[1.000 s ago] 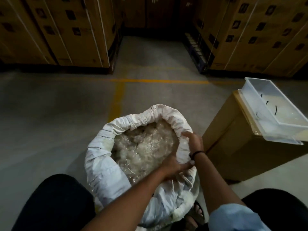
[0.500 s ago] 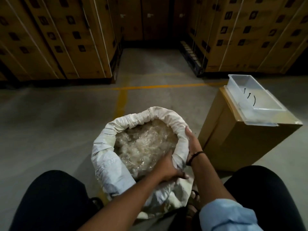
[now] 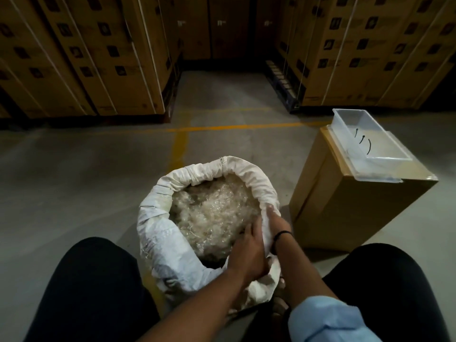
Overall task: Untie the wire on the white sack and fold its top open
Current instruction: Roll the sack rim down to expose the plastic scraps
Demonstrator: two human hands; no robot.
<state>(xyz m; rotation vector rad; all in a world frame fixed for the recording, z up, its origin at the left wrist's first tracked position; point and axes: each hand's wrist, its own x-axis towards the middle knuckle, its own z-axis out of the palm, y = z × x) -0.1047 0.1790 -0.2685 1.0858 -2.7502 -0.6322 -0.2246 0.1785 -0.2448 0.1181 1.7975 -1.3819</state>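
Note:
The white sack (image 3: pixel 158 233) stands open on the floor between my knees, its top rolled outward into a thick cuff. Pale shredded plastic fibre (image 3: pixel 212 213) fills it. My left hand (image 3: pixel 249 253) lies on the near right part of the rim, fingers reaching inside over the fabric. My right hand (image 3: pixel 274 223), with a black band on the wrist, grips the same stretch of rim from outside, its fingers partly hidden by the cloth. I see no wire on the sack.
A cardboard box (image 3: pixel 345 208) stands right of the sack with a clear plastic tray (image 3: pixel 385 156) on top holding a few dark wire ties (image 3: pixel 362 141). Stacked strapped cartons (image 3: pixel 86 58) line the far left and right, with a yellow floor line (image 3: pixel 222 128) between.
Both hands have slid along the right rim toward me, pressing the fold down. The view has tilted up and back, so the sack sits lower in frame.

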